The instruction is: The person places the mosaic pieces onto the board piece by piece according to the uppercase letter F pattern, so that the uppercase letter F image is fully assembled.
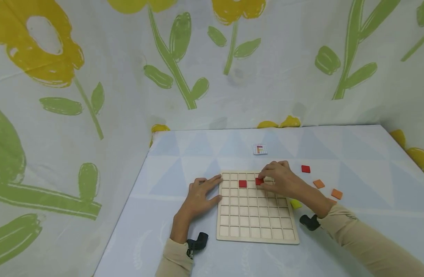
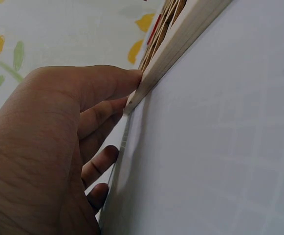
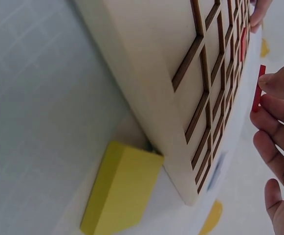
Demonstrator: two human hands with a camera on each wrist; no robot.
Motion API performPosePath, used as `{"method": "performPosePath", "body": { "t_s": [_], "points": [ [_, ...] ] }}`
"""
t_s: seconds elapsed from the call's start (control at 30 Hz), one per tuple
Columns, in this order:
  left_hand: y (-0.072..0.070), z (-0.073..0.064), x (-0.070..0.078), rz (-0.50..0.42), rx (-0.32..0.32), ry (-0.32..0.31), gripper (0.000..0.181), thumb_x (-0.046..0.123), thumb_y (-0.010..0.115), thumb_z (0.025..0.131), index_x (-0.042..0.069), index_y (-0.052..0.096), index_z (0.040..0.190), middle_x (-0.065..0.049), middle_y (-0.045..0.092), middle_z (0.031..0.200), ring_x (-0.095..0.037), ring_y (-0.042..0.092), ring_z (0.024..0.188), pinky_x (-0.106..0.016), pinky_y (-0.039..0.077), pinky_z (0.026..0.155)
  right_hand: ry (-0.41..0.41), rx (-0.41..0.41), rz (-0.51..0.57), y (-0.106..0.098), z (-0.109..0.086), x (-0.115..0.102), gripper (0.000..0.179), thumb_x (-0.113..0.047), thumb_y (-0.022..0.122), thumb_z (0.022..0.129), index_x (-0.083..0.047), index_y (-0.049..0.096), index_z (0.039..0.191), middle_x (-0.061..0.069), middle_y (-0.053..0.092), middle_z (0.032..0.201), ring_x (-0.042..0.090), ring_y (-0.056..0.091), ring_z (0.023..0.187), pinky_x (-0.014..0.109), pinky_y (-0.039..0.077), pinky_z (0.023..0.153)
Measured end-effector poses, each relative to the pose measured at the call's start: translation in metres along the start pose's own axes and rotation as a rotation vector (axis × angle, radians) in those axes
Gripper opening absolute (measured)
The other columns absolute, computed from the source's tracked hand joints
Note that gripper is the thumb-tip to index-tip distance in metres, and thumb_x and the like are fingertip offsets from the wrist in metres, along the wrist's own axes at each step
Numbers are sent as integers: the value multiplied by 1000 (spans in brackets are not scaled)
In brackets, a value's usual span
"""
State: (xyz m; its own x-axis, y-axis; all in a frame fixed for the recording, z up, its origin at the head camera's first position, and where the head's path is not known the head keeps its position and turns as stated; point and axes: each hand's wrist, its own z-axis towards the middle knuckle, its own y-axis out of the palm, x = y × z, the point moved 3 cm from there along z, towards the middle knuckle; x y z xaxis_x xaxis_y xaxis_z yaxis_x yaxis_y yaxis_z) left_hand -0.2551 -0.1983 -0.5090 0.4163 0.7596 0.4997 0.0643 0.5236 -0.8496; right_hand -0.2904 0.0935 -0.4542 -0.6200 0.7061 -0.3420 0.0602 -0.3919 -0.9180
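Observation:
A square wooden grid board (image 1: pixel 248 221) lies on the table. One red square tile (image 1: pixel 243 184) sits in a cell of its second row from the back. My right hand (image 1: pixel 279 177) pinches another red tile (image 3: pixel 259 89) between thumb and fingers, over the board's back rows. In the right wrist view that tile is tilted on edge, apart from the grid. At the board's left edge my left hand (image 1: pixel 199 196) touches the frame with thumb and fingertips, fingers spread. In the left wrist view, the thumb of the left hand (image 2: pixel 49 132) rests against the wooden edge.
A small card with a coloured grid pattern (image 1: pixel 260 149) lies behind the board. To the right are a loose red tile (image 1: pixel 305 169), orange tiles (image 1: pixel 318 184) and a yellow tile (image 3: pixel 124 188) beside the board's right edge. Flowered cloth walls stand behind and left.

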Motion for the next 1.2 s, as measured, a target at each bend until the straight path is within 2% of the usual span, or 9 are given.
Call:
{"method": "performPosePath", "body": {
  "t_s": [0.47,0.83,1.2],
  "points": [
    [1,2,-1,20,-19,-22,60,43,62,94,28,49,150,16,40,155,-28,40,127,-48,29,97,-43,16,-12,12,9,-7,18,-19,85,80,-15,78,95,-2,71,99,23,60,99,55,34,92],
    [0,1,-1,23,-2,-6,59,44,61,95,27,49,150,14,41,155,-27,41,125,-48,30,96,-77,40,-40,16,13,-10,16,-18,85,79,-15,78,93,-2,71,97,23,60,97,56,35,91],
    [1,2,-1,27,-9,-16,60,44,60,94,27,49,150,15,41,156,-27,40,127,-48,30,97,-112,19,-63,17,16,-12,14,-17,84,81,-15,78,92,-2,71,96,21,59,94,53,35,87]
  ]
}}
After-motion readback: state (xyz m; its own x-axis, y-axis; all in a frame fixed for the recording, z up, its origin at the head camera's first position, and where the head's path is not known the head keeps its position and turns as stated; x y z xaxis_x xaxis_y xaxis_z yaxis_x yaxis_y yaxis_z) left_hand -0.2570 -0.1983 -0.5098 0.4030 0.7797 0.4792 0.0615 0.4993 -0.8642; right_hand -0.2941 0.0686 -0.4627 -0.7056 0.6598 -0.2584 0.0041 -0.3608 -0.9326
